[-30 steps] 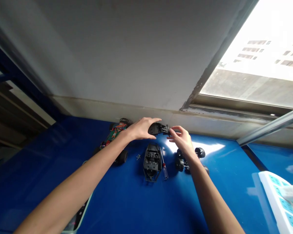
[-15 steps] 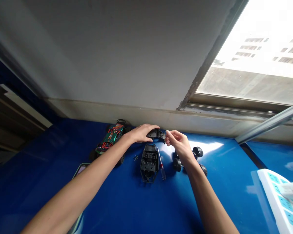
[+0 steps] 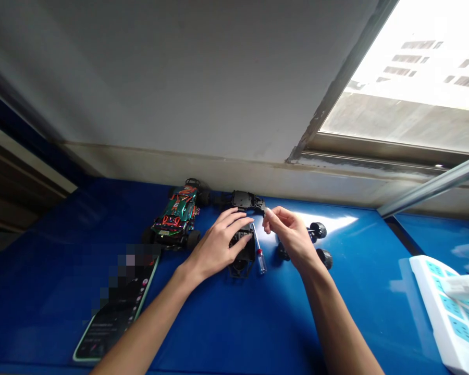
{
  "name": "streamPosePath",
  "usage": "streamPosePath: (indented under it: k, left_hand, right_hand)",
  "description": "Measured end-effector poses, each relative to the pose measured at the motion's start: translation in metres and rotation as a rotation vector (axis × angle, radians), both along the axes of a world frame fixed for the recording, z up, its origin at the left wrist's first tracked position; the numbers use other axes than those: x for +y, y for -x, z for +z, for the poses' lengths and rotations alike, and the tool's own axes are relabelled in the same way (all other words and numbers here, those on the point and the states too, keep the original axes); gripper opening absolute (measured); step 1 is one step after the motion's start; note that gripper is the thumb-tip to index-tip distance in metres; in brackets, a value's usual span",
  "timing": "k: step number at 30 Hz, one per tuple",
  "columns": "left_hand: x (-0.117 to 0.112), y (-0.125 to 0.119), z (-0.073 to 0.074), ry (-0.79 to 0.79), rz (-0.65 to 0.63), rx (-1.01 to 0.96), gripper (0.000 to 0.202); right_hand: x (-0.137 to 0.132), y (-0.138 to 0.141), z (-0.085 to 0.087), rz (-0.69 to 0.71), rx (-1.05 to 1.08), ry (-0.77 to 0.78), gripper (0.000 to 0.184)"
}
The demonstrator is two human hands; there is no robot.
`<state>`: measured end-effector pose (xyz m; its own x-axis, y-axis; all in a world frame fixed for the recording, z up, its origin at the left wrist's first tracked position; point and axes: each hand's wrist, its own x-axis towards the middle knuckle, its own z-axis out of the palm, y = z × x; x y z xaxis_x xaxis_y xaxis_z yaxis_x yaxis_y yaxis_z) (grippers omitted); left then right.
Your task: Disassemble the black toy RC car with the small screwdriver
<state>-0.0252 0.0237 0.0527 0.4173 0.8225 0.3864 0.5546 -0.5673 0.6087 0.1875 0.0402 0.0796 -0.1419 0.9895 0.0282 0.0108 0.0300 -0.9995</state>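
My left hand [image 3: 218,246] lies with fingers spread over a black toy-car chassis part [image 3: 244,252] on the blue table [image 3: 234,312]. My right hand [image 3: 290,234] hovers beside it with thumb and fingertips pinched together; what they hold is too small to make out. A small screwdriver [image 3: 258,250] with a clear handle lies between my hands. Another black chassis piece [image 3: 245,200] rests near the wall, beyond my fingers. Black wheels on axles [image 3: 319,245] sit behind my right hand.
A green and red toy car [image 3: 176,215] stands left of my hands. A phone [image 3: 115,307] lies at the near left. A white power strip [image 3: 447,307] sits at the right edge. The wall and a window sill run along the table's far side.
My left hand let go of the black piece by the wall and came back onto the chassis part. My right hand pulled back slightly, staying pinched. The view tilted down, showing the phone.
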Motion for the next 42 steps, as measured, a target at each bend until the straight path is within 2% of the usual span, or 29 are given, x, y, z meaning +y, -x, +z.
streamPosePath:
  k: [8,16,20,24,29,32,37,42]
  left_hand:
    - [-0.012,0.005,-0.01,0.018,-0.005,0.044,0.038]
    - [-0.022,0.013,-0.019,0.041,-0.055,0.086,0.074]
    - [-0.023,0.014,-0.022,0.031,-0.055,0.084,0.083]
    - [-0.022,0.014,-0.023,0.027,-0.032,0.08,0.075]
    - [-0.021,0.014,-0.024,0.024,-0.015,0.054,0.061]
    - [-0.02,0.014,-0.02,0.025,-0.024,0.028,0.06]
    - [-0.021,0.013,-0.012,0.033,-0.024,0.001,0.055]
    - [-0.025,0.012,-0.007,0.042,0.034,-0.035,0.055]
  right_hand:
    - [-0.009,0.007,-0.005,0.002,-0.032,-0.014,0.041]
    - [-0.016,0.008,-0.012,-0.024,-0.168,-0.049,0.046]
    - [-0.019,0.009,-0.017,-0.049,-0.245,-0.099,0.035]
    - [-0.02,0.011,-0.019,-0.025,-0.289,-0.136,0.033]
    - [-0.02,0.01,-0.019,-0.063,-0.343,-0.171,0.039]
    - [-0.02,0.007,-0.019,-0.068,-0.369,-0.196,0.037]
    - [-0.021,0.006,-0.019,-0.11,-0.461,-0.217,0.047]
    - [-0.022,0.009,-0.018,-0.125,-0.45,-0.265,0.03]
